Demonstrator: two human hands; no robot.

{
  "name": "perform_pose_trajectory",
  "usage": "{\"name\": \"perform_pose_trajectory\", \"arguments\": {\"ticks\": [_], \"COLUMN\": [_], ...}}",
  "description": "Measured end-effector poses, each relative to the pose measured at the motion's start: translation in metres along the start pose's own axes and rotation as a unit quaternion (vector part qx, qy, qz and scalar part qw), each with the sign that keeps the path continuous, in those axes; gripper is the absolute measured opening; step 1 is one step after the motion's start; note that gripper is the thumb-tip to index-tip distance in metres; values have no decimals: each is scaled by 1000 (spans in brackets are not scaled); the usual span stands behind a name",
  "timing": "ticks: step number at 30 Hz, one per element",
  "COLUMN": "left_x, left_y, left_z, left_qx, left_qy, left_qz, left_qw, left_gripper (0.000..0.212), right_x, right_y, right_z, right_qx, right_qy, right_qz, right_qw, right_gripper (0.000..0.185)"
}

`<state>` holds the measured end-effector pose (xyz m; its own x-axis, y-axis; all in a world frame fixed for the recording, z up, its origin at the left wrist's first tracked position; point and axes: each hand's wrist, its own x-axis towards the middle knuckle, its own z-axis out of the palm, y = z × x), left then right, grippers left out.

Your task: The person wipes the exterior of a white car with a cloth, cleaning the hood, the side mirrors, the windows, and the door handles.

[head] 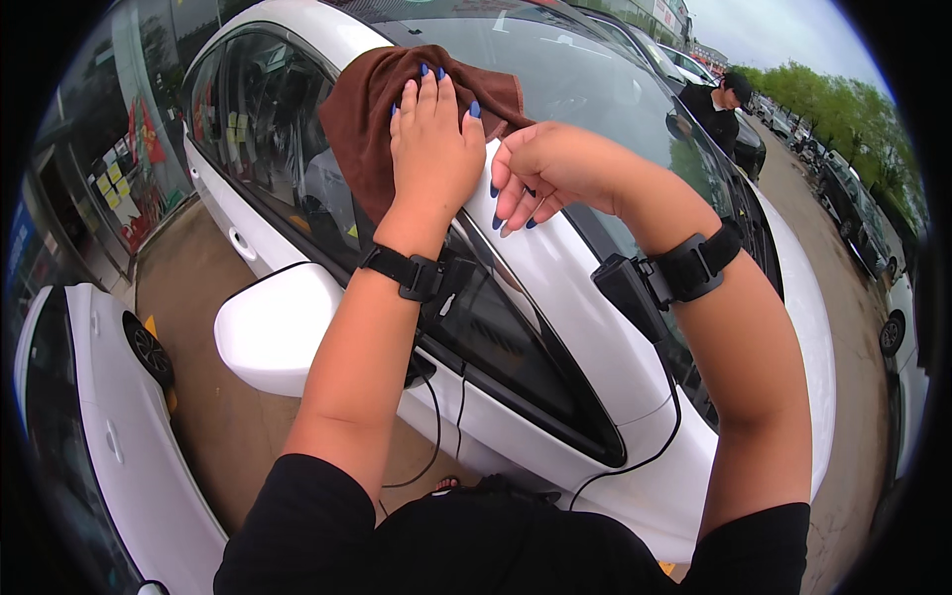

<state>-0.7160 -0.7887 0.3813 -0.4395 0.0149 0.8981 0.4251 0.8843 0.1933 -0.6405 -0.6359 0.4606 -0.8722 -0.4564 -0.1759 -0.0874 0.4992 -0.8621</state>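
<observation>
My left hand (437, 152) lies flat on a brown cloth (357, 111), its thumb spread. The cloth is draped over the upper windscreen pillar of a white car, with folds reaching onto the side window and the windscreen (565, 71). Just right of it, my right hand (547, 175) hangs over the white pillar (587, 275), palm turned in and fingers loosely bent. Nothing shows in those fingers; whether the wrist touches the cloth's edge cannot be told. Below my left forearm is the white door mirror (275, 327).
Black strapped devices with cables sit on my left wrist (424, 279) and right forearm (669, 275). Another white car (134, 416) stands at the left. A person in black (718, 115) is beyond the bonnet. Glass doors (82, 201) of a building rise at the far left.
</observation>
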Motion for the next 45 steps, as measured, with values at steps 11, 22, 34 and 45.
{"name": "perform_pose_trajectory", "arguments": {"ticks": [11,22,34,45], "left_x": [-169,-276,-270,-154], "left_y": [142,140,24,-35], "left_z": [-43,-42,-30,22], "left_qx": [-198,-279,-241,-328], "left_qy": [-152,-244,-305,74], "left_qz": [175,294,72,-282], "left_qw": [952,881,918,898], "left_gripper": [42,31,48,39], "right_x": [-89,-191,-91,-45], "right_y": [88,165,170,130], "right_z": [1,72,172,188], "right_qx": [9,128,95,82], "right_qy": [39,3,164,130], "right_qz": [39,156,-25,-94], "right_qw": [998,979,982,984], "right_gripper": [16,33,37,16]}}
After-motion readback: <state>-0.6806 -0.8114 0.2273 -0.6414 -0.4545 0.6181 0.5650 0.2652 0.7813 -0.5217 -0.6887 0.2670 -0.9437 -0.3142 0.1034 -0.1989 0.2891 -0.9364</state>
